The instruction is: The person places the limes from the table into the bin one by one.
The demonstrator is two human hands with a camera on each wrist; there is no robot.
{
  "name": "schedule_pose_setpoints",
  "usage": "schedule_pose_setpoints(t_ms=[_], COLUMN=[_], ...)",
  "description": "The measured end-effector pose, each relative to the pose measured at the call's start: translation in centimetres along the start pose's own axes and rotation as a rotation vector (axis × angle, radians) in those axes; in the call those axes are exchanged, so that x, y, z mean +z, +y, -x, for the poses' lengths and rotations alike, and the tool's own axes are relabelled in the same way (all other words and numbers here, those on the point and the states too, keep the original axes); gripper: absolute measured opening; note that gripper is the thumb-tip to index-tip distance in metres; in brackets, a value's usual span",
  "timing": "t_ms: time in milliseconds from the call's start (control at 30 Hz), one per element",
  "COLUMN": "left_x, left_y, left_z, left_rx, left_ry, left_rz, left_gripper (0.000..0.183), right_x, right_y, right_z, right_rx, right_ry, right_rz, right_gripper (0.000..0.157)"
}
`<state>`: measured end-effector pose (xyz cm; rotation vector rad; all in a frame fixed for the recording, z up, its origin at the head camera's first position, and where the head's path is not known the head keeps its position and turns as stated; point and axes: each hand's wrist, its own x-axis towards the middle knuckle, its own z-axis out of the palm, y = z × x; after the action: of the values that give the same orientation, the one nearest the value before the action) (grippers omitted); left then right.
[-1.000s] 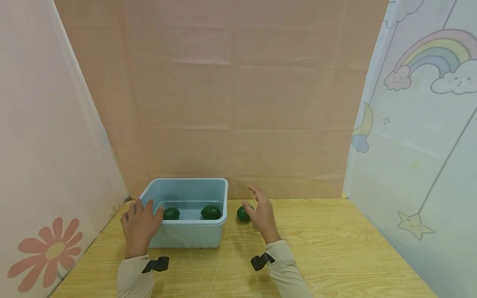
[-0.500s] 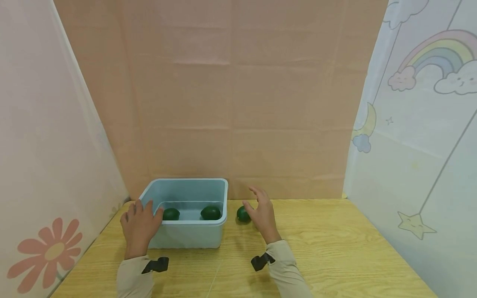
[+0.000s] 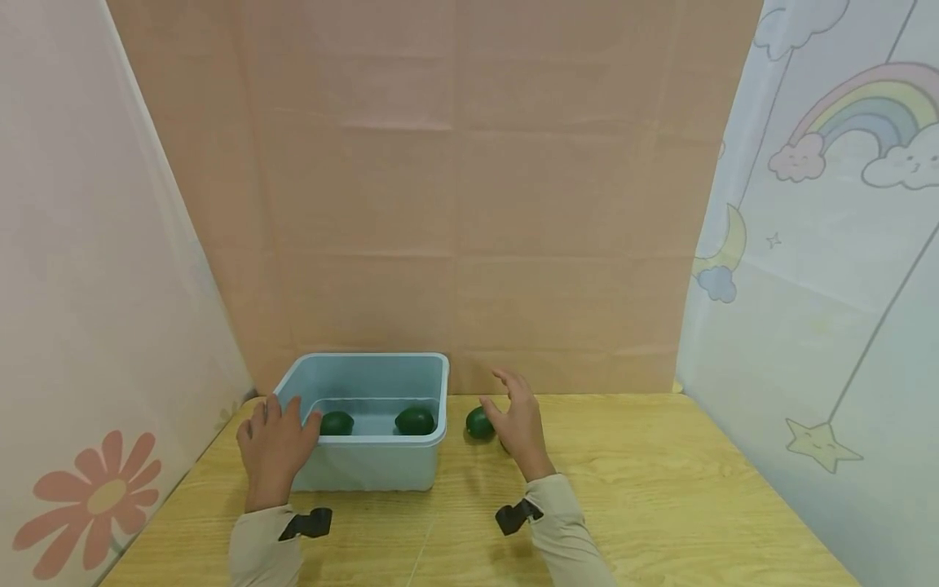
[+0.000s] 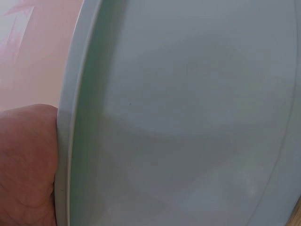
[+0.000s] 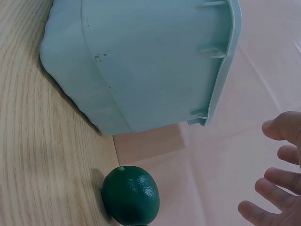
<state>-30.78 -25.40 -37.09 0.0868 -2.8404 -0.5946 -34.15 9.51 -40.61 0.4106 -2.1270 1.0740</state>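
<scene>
Right hand [image 3: 521, 424] spread near green fruit [image 5: 130, 197], left hand [image 3: 277, 444] spread at blue bin [image 3: 374, 463], wood-grain table [image 3: 645, 481], creased brown backdrop [image 3: 513, 204]

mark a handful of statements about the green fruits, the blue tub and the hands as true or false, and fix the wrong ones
1. Two green fruits show inside the blue tub. True.
2. The left hand is at the tub's left front corner, while the right hand is to the tub's right. True.
3. The tub is covered by a lid. False: it is uncovered.
4. The right hand is gripping a fruit. False: it holds nothing.
5. A loose green fruit rests on the table outside the tub. True.
6. Both sleeves are black. False: they are beige.
</scene>
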Motion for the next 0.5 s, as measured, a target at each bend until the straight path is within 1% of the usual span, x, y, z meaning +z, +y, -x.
schedule_pose_setpoints(t_ms=[167, 333, 500], left_x=[-0.20, -0.43, -0.65], left_y=[-0.08, -0.11, -0.16], left_z=[0.25, 0.54, 0.78], left_rx=[-0.003, -0.003, -0.002], left_ry=[-0.004, 0.008, 0.031], left_rz=[-0.002, -0.002, -0.005], left_gripper=[0.062, 0.062, 0.061], right_x=[0.11, 0.11, 0.11], right_y=[0.06, -0.07, -0.20], right_z=[0.19, 0.27, 0.29], right_rx=[0.019, 0.047, 0.041], right_ry=[-0.012, -0.019, -0.022], right_rz=[-0.005, -0.016, -0.024], right_gripper=[0.044, 0.045, 0.045])
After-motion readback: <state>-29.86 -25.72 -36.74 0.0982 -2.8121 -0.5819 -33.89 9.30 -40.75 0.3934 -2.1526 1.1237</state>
